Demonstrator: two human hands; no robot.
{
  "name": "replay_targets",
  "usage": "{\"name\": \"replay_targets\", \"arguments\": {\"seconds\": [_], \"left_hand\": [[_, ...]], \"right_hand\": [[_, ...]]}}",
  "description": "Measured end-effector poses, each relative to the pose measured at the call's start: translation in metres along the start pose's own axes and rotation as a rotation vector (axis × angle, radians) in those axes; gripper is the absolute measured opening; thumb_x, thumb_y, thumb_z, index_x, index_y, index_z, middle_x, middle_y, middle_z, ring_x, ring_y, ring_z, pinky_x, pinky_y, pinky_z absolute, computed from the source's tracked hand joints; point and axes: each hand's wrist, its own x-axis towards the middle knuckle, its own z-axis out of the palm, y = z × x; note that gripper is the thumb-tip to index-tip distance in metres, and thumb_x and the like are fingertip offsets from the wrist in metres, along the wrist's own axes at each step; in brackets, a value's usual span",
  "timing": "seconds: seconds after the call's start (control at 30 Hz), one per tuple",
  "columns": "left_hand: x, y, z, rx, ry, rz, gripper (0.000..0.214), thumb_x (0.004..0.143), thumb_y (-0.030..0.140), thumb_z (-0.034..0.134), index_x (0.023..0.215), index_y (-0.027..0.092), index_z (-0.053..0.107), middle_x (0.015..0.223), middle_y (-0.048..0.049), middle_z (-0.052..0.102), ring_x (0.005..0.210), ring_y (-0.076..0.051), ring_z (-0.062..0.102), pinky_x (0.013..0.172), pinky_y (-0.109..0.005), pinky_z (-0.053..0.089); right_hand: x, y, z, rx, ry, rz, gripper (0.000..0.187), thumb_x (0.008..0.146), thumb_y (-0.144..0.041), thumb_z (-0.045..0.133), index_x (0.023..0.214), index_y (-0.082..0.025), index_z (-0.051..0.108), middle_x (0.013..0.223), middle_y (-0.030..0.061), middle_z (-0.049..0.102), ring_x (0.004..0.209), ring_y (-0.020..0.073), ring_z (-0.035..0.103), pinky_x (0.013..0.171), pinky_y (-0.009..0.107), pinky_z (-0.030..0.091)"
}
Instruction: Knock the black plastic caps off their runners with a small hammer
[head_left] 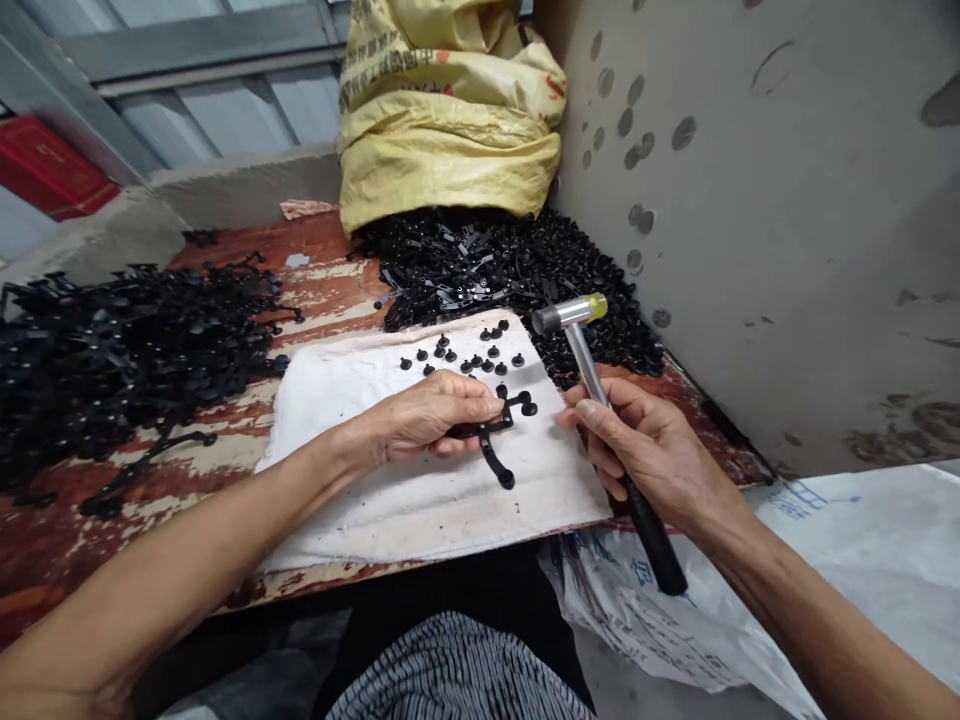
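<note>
Closest in, a striped garment (457, 670) covers the person's lap, and a white printed plastic sack (825, 540) lies just off the near right corner of the worktop (315, 300), which is old wood with peeling red and white paint. A white cloth pad (480, 520) lies toward the near edge. The left hand (427, 415) is over the pad, its fingers curled shut on a branched black plastic piece (495, 450), which sits toward the pad's right side with one round-ended arm hanging nearer the person.

The right hand (645, 450) is closed around a hammer (589, 370) near the join of its black handle and metal shaft. The hammer's head, with one grey face and one yellow face, is held up over the pad's far right corner, near the black piece but not touching it.

Small black studs (465, 360) lie scattered on the far part of the pad. A heap of black plastic pieces (127, 370) covers the worktop's left side, and another heap (480, 270) runs along the far edge behind the pad. A yellow woven sack (450, 130) stands behind that heap, and a grey wall (750, 200) with round marks rises along the right edge.
</note>
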Motion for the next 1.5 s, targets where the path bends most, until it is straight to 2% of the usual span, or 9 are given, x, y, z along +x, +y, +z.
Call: {"name": "replay_targets", "arguments": {"seconds": [0.1,0.2,0.37,0.5,0.6,0.7,0.9,1.03,1.5], "left_hand": [[-0.006,-0.003,0.002,-0.018,-0.055,-0.008,0.025,0.080,0.031,0.068,0.064,0.014,0.058,0.051,0.0027,0.050,0.035,-0.002,0.033,0.035,-0.017,0.017],[-0.009,-0.005,0.009,0.088,-0.061,0.047,0.031,0.082,0.032,0.064,0.059,0.016,0.052,0.049,0.0045,0.045,0.038,-0.003,0.034,0.038,-0.018,0.021],[-0.021,-0.015,0.013,0.356,0.186,0.286,0.022,0.082,0.028,0.064,0.066,0.015,0.058,0.054,0.0050,0.048,0.048,-0.005,0.039,0.044,-0.017,0.027],[-0.034,-0.031,0.013,-0.060,0.346,0.227,0.035,0.075,0.040,0.075,0.095,0.017,0.058,0.072,0.0016,0.060,0.062,-0.011,0.056,0.051,-0.020,0.043],[-0.039,-0.039,0.024,-0.441,0.272,0.134,0.046,0.064,0.044,0.083,0.090,0.015,0.057,0.081,-0.0028,0.064,0.070,-0.014,0.063,0.057,-0.025,0.051],[-0.038,-0.039,0.031,-0.558,0.295,0.159,0.040,0.061,0.036,0.085,0.079,0.014,0.057,0.076,-0.0016,0.062,0.063,-0.012,0.061,0.051,-0.023,0.050],[-0.029,-0.026,0.007,-0.517,0.453,0.056,0.017,0.076,0.011,0.070,0.075,0.015,0.053,0.058,0.0036,0.056,0.041,-0.006,0.048,0.034,-0.016,0.033],[-0.018,-0.020,-0.009,-0.492,0.507,0.057,0.019,0.081,0.001,0.058,0.071,0.015,0.049,0.059,0.0020,0.057,0.037,-0.002,0.043,0.032,-0.013,0.023],[0.002,-0.017,-0.010,-0.458,0.562,0.029,0.022,0.088,0.005,0.056,0.068,0.011,0.053,0.061,-0.0028,0.061,0.034,0.001,0.036,0.030,-0.012,0.018]], "right_hand": [[-0.002,0.002,0.009,0.042,-0.048,0.019,0.036,0.078,-0.053,0.069,0.087,-0.019,0.059,0.067,-0.0040,0.060,0.034,0.0038,0.031,0.028,0.019,0.031],[-0.004,0.001,0.020,0.032,-0.119,0.016,0.034,0.080,-0.053,0.068,0.081,-0.021,0.058,0.049,-0.0105,0.042,0.034,0.0051,0.031,0.029,0.018,0.029],[-0.008,-0.003,0.039,0.075,-0.156,0.034,0.028,0.075,-0.045,0.071,0.081,-0.023,0.055,0.044,-0.0129,0.037,0.033,0.0059,0.030,0.028,0.018,0.032],[-0.010,-0.003,0.052,0.216,-0.067,0.022,0.032,0.073,-0.045,0.072,0.085,-0.024,0.052,0.043,-0.0140,0.039,0.032,0.0058,0.031,0.026,0.016,0.032],[-0.010,-0.003,0.064,0.251,-0.067,0.022,0.031,0.075,-0.046,0.071,0.086,-0.023,0.051,0.043,-0.0134,0.041,0.031,0.0057,0.032,0.027,0.016,0.032],[-0.011,-0.003,0.072,0.213,-0.071,0.025,0.031,0.076,-0.046,0.071,0.088,-0.023,0.054,0.044,-0.0119,0.044,0.033,0.0067,0.035,0.028,0.017,0.035],[-0.010,0.001,0.058,0.054,-0.049,-0.005,0.037,0.079,-0.053,0.067,0.093,-0.021,0.058,0.045,-0.0100,0.048,0.030,0.0065,0.037,0.029,0.017,0.030],[-0.005,0.014,0.043,0.120,0.020,0.002,0.035,0.079,-0.053,0.069,0.088,-0.023,0.053,0.054,-0.0071,0.058,0.032,0.0064,0.039,0.030,0.017,0.029],[0.002,0.023,0.037,0.198,-0.001,0.061,0.038,0.077,-0.053,0.070,0.089,-0.022,0.052,0.058,-0.0047,0.063,0.029,0.0055,0.040,0.030,0.017,0.026]]}}
